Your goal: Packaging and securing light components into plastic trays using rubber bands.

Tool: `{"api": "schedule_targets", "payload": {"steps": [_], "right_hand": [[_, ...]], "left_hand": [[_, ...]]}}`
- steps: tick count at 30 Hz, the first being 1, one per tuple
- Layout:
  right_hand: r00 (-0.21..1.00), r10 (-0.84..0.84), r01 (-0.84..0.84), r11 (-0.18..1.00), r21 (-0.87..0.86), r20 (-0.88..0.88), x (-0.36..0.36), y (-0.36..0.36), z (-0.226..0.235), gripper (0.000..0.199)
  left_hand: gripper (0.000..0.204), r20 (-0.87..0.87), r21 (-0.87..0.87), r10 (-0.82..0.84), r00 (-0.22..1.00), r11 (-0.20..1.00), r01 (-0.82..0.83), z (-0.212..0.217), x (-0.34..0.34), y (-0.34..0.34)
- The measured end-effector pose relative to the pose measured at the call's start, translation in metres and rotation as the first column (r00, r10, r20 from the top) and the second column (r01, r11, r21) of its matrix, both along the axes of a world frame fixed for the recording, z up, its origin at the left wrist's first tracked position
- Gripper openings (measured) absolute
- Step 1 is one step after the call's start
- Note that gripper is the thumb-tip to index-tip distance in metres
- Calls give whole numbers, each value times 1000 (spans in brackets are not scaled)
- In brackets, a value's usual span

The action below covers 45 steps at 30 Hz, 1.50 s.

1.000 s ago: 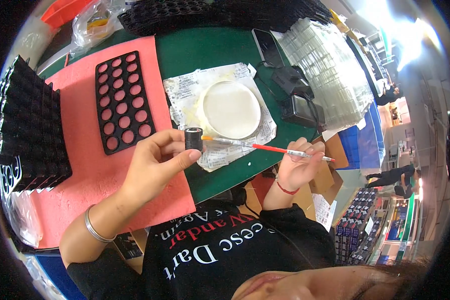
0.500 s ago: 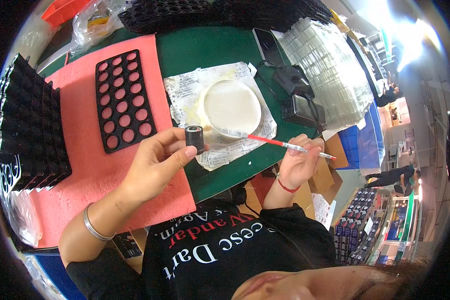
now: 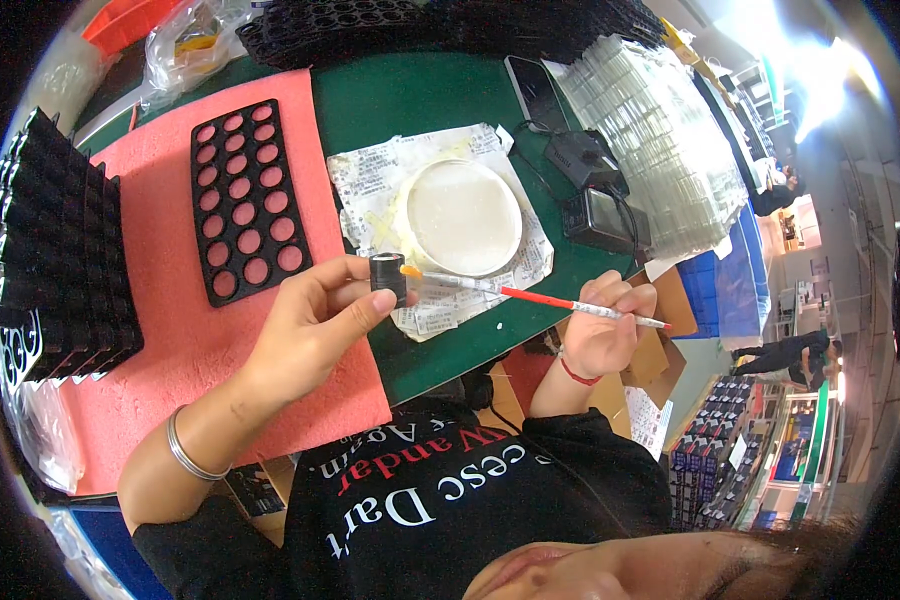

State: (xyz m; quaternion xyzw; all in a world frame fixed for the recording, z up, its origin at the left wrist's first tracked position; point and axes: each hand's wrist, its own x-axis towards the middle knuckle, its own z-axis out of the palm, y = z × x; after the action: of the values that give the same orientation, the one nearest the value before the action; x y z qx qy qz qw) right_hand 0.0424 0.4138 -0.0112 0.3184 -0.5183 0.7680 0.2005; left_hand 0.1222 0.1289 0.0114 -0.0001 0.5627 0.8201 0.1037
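Observation:
My left hand (image 3: pixel 305 325) pinches a short black cylinder (image 3: pixel 388 283) with a ribbed side, holding it nearly upright above the edge of the pink mat. A slim paintbrush (image 3: pixel 545 297) with a red and whitish handle rests in the closed fingers of my right hand (image 3: pixel 605 325). Its orange bristles sit at the right side of the cylinder, near the top; whether they touch is hard to tell. Just beyond the brush, a round white dish (image 3: pixel 464 217) lies on printed paper (image 3: pixel 370 180).
On the pink mat (image 3: pixel 350 375) lies a black tray with round holes (image 3: pixel 223 178). Stacked black trays (image 3: pixel 60 250) rise at the left, with more at the back. To the right are a phone (image 3: pixel 535 92), black adapters with cables (image 3: pixel 605 218) and stacked clear trays (image 3: pixel 660 145).
The paintbrush has moved so its orange tip now shows beside the cylinder. My right hand has shifted slightly. The cylinder has turned, and less of its top shows.

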Motion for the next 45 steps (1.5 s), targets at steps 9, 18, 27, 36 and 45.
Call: {"api": "schedule_targets", "payload": {"steps": [9, 18, 27, 36, 45], "right_hand": [[994, -91, 96, 991, 94, -64, -3, -2, 2, 23], [999, -29, 35, 985, 172, -33, -3, 5, 5, 18], [975, -219, 219, 975, 24, 20, -9, -4, -20, 16], [941, -295, 328, 918, 222, -167, -10, 5, -40, 22], [949, -255, 285, 946, 157, -183, -10, 6, -44, 22]], "left_hand": [[24, 4, -3, 16, 1000, 1000, -16, -2, 1, 1], [24, -23, 1, 5, 1000, 1000, -5, -5, 0, 1], [24, -14, -76, 63, 998, 995, -64, -4, 6, 3], [33, -789, -603, -8, 614, 199, -772, 111, 49, -35], [35, -848, -457, 501, 174, -523, -719, 96, 144, -161]]}}
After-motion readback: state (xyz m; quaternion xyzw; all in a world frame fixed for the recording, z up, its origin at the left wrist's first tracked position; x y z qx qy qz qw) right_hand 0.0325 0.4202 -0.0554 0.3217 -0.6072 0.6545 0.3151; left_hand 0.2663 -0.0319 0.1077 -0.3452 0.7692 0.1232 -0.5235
